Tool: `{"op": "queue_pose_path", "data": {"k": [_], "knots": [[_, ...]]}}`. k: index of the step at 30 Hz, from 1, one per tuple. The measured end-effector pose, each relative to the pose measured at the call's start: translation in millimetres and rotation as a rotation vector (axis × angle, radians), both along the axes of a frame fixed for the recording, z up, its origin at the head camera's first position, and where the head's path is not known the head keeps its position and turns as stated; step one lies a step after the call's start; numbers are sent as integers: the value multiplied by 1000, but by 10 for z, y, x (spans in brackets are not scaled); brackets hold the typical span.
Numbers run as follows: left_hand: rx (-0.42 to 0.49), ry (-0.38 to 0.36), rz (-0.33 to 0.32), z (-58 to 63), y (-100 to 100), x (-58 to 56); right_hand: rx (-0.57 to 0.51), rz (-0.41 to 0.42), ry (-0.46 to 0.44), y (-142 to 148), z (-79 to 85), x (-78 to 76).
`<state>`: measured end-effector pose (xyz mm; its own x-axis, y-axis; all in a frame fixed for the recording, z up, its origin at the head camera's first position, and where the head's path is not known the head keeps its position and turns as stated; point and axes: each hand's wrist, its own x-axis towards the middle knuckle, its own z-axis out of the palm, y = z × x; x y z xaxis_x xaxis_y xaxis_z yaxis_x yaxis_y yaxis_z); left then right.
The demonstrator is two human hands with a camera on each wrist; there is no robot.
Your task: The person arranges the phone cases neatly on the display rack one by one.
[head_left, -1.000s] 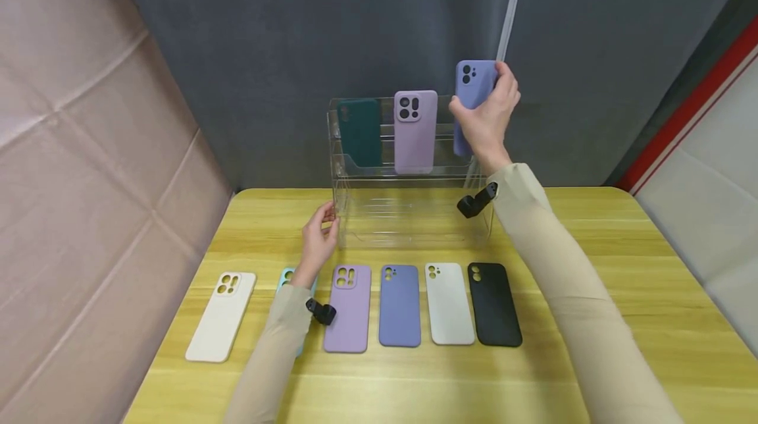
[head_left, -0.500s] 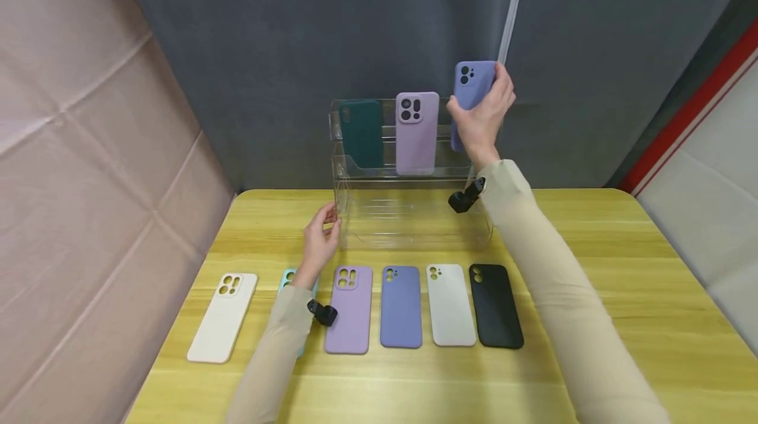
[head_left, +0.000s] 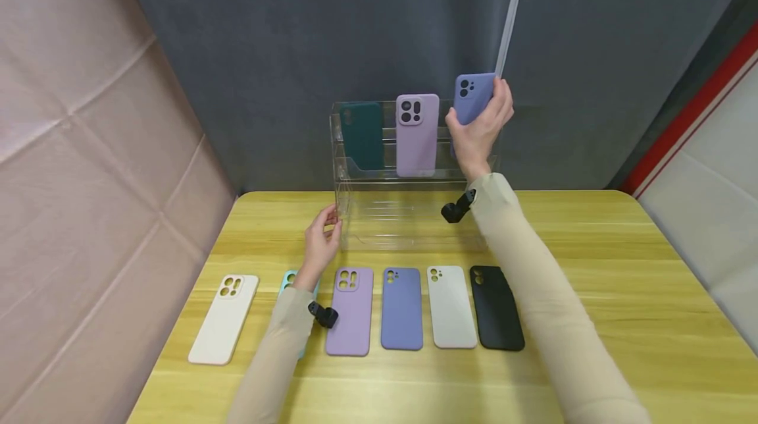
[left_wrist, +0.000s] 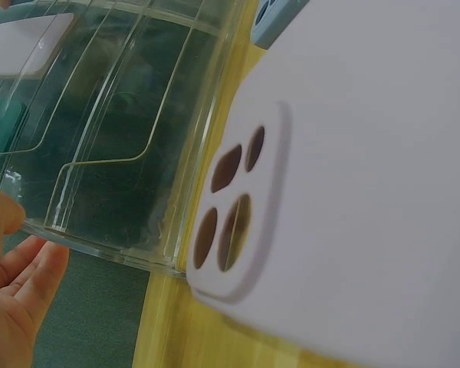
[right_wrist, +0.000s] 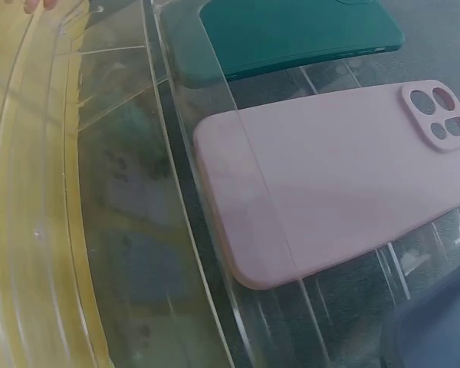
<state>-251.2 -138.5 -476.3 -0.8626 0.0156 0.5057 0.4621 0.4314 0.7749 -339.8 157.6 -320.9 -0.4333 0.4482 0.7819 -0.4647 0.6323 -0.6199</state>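
1. From my end, I am watching a clear plastic tiered rack (head_left: 379, 181) standing at the back of a yellow wood-grain counter (head_left: 622, 279). Its upper tier is holding a dark teal phone case (head_left: 362, 137) at left and a pale lilac phone case with camera cut-outs (head_left: 416, 147) in the middle.
2. At the tier's right end, the right hand (head_left: 478, 131) is holding a periwinkle-blue phone case (head_left: 470, 103) by its opposite side edges.
3. The left hand (head_left: 322, 239) is pinching the rack's left side between thumb and fingers.
4. In front of the rack, six cases are lying in a row, left to right: cream-white (head_left: 224, 320), turquoise (head_left: 283, 284), mauve (head_left: 351, 318), blue-violet (head_left: 402, 309), plain white (head_left: 452, 305) and matte black (head_left: 496, 309).
5. The right hand is hiding the held case's lower part; I am not managing to tell whether its bottom is touching the tier.
6. The beige left sleeve (head_left: 275, 345) is covering most of the turquoise case; the beige right sleeve (head_left: 551, 292) is overlapping the black one's edge.
7. In the right wrist view, only a blurred corner of the held case is showing.
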Motion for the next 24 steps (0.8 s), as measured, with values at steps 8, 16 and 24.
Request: {"op": "queue_pose_path", "data": {"k": [8, 16, 24], "knots": [[-16, -16, 16, 0, -18, -16, -12, -18, 12, -61, -80, 15], [-11, 0, 10, -7, -21, -18, -23, -6, -40, -113, -166, 59], [-10, 15, 11, -8, -24, -42, -15, -31, -50, -126, -189, 63]]}}
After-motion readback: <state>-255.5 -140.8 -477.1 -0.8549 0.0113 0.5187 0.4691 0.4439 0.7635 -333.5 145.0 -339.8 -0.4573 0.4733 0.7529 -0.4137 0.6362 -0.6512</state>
